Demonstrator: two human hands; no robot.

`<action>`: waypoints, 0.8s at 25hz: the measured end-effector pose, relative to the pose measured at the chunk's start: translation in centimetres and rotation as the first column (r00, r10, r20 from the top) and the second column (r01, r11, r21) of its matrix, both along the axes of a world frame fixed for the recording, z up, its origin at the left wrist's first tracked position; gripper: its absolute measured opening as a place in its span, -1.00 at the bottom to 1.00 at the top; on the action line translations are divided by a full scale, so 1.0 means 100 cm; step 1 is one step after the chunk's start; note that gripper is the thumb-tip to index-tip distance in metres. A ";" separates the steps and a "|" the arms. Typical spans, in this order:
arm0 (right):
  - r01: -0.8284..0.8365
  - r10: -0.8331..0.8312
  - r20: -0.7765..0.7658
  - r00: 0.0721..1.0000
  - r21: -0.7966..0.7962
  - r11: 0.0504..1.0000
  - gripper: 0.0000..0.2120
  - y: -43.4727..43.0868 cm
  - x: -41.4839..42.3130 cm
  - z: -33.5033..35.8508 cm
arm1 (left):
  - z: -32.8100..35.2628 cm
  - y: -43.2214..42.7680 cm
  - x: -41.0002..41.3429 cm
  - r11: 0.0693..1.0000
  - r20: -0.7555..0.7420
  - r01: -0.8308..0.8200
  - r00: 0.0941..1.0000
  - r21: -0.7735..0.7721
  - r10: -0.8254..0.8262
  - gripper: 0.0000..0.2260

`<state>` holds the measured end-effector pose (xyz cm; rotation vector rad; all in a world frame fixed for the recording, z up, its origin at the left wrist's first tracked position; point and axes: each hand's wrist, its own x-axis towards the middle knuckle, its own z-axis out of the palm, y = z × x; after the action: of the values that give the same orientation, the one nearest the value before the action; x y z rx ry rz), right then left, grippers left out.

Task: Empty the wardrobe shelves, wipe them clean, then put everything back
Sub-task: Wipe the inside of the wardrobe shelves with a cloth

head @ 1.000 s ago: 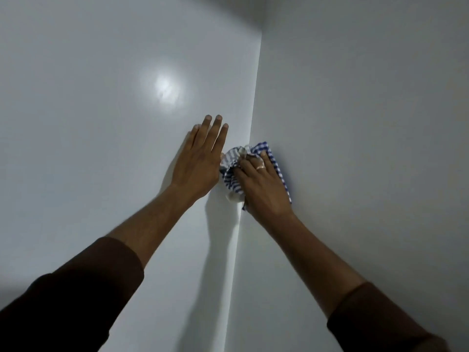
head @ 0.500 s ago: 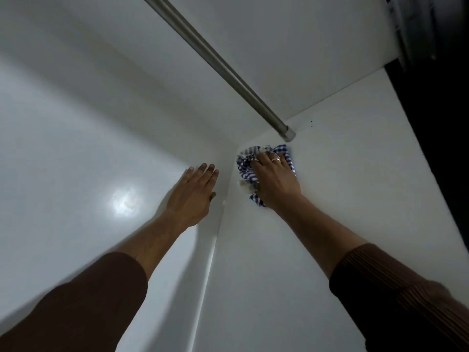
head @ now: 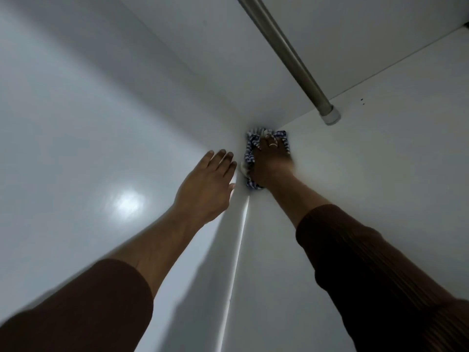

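I see my right hand [head: 271, 161] gripping the blue-and-white checked cloth [head: 251, 151] and pushing it into the top corner of the wardrobe, where the side panel [head: 368, 186] meets the back panel [head: 76, 148] — just below the end of the hanging rail [head: 286, 52]. My left hand [head: 208, 186] lies flat on the back panel beside it, fingers straight, holding nothing — brown sleeves [head: 368, 262] cover both forearms.
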<state>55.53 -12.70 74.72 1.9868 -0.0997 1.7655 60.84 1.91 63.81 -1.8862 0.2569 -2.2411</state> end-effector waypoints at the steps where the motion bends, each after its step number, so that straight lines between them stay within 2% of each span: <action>1: 0.019 -0.019 0.003 1.000 -0.040 0.999 -0.25 -0.003 0.007 -0.004 | -0.001 0.000 0.000 1.000 0.009 0.004 1.000 -0.005 -0.004 -0.47; 3: 0.067 -0.058 0.075 0.996 -0.131 0.989 -0.30 -0.017 -0.004 -0.006 | -0.002 -0.001 -0.003 1.000 -0.003 -0.009 1.000 -0.008 0.009 -0.46; 4: 0.086 -0.056 0.170 0.984 -0.176 0.981 -0.34 -0.024 -0.015 -0.004 | -0.003 -0.001 -0.003 1.000 -0.013 -0.020 1.000 -0.011 0.019 -0.46; 5: 0.109 -0.054 0.272 0.961 -0.193 0.975 -0.42 -0.032 -0.029 0.000 | -0.003 0.000 -0.004 1.000 -0.016 -0.024 1.000 -0.013 0.023 -0.46; 7: 0.150 -0.093 0.337 0.937 -0.146 0.978 -0.53 -0.043 -0.050 0.008 | -0.003 0.000 -0.003 1.000 -0.002 -0.019 1.000 -0.013 0.019 -0.47; 9: 0.144 -0.114 0.271 0.956 -0.093 0.985 -0.53 -0.043 -0.055 0.006 | -0.005 -0.001 -0.006 0.999 -0.007 -0.032 0.999 -0.021 0.032 -0.46; 12: 0.111 -0.103 0.065 0.993 -0.134 0.985 -0.41 -0.020 -0.032 -0.026 | -0.015 0.000 -0.006 0.997 -0.020 -0.077 0.997 -0.023 0.077 -0.45; 14: 0.161 -0.169 -0.039 0.985 -0.168 0.973 -0.37 -0.006 -0.009 -0.064 | -0.024 0.003 -0.008 0.998 -0.042 -0.056 0.998 -0.005 0.055 -0.45; 16: 0.217 -0.227 -0.036 0.973 -0.180 0.959 -0.35 -0.008 -0.008 -0.083 | -0.029 0.004 -0.009 0.998 -0.044 -0.061 0.997 -0.003 0.061 -0.45; 20: 0.246 -0.230 0.132 0.964 -0.120 0.962 -0.39 -0.036 -0.073 -0.058 | -0.025 0.004 -0.013 0.998 -0.060 -0.057 0.997 -0.012 0.057 -0.46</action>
<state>48.20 -16.28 68.96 1.6982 -0.2411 1.6839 59.54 2.29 61.26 -1.9446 0.1943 -2.1580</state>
